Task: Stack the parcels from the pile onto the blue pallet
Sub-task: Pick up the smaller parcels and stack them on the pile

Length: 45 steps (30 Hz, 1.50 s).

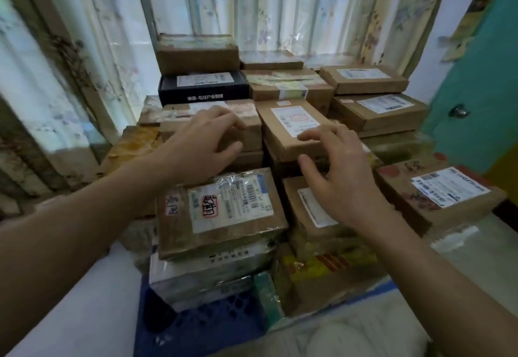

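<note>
Nearest of all, the blue pallet (pixel 207 326) shows its lattice edge under the front of the parcel stack, with a pale bundle just right of it. Going from the left, flowered curtains (pixel 84 62) hang behind; the left hand (pixel 201 146) reaches over a taped brown parcel (pixel 210 124), fingers spread and loosely bent, touching or just above its near edge, clamped on nothing. Below it sits a film-wrapped parcel with a scribbled label (pixel 221 213). Right of centre, the right hand (pixel 339 171) hovers, fingers fanned apart, by the near corner of a labelled cardboard parcel (pixel 291 129); contact I cannot tell. Farther right, a flower-printed box (pixel 437 197) lies by a teal door (pixel 476 90). These parcels look stiff and fairly light; glossy tape may slip, so taking them by opposite side edges seems wisest.
</note>
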Tool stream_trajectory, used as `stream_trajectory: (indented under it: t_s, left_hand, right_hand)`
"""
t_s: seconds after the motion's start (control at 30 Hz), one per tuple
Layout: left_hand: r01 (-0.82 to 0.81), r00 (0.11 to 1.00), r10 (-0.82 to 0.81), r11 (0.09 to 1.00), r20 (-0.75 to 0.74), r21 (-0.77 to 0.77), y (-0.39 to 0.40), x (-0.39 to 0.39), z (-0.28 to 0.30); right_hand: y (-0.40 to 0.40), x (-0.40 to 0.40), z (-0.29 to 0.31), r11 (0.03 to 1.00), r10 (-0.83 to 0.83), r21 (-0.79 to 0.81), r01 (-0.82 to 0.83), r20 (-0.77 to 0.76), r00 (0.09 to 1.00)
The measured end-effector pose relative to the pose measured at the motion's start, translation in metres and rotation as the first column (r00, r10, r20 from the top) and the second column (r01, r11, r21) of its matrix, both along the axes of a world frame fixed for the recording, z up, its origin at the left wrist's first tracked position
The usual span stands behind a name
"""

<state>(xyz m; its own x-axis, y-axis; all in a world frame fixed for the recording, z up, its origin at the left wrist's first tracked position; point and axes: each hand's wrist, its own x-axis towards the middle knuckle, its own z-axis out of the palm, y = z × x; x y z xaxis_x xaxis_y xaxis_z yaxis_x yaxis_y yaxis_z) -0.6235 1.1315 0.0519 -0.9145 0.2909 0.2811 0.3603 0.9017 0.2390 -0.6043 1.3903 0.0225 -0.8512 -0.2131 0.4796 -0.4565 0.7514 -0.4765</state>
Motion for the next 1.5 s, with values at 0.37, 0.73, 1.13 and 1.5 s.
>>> stream_trajectory:
  t_s: [0.37, 0.73, 1.13, 1.5]
  left_hand:
    - [-0.352, 0.930, 0.346, 0.936, -0.119, -0.027, -0.171, 0.116, -0.009]
    - [-0.546, 0.838, 0.545, 0.838, -0.044, -0.016, -0.415, 0.254, -0.053]
    - [-0.651, 0.742, 0.623, 0.757, 0.248, 0.045, -0.542, 0.242, -0.174]
    - [-0.768, 0.584, 0.558, 0.615, 0.589, 0.179, -0.552, 0.174, -0.297]
  right_hand:
    - [-0.136, 0.054, 0.007, 0.939, 0.299, 0.172, -0.298, 0.020, 0.954]
    - [-0.383, 0.130, -0.018, 0.871, 0.460, 0.175, -0.458, 0.032, 0.887]
    - [-0.524, 0.102, -0.168, 0.936, 0.348, -0.141, -0.324, 0.519, 0.781]
    - [-0.649, 0.052, -0.347, 0.855, 0.092, -0.263, 0.447, 0.925, 0.369]
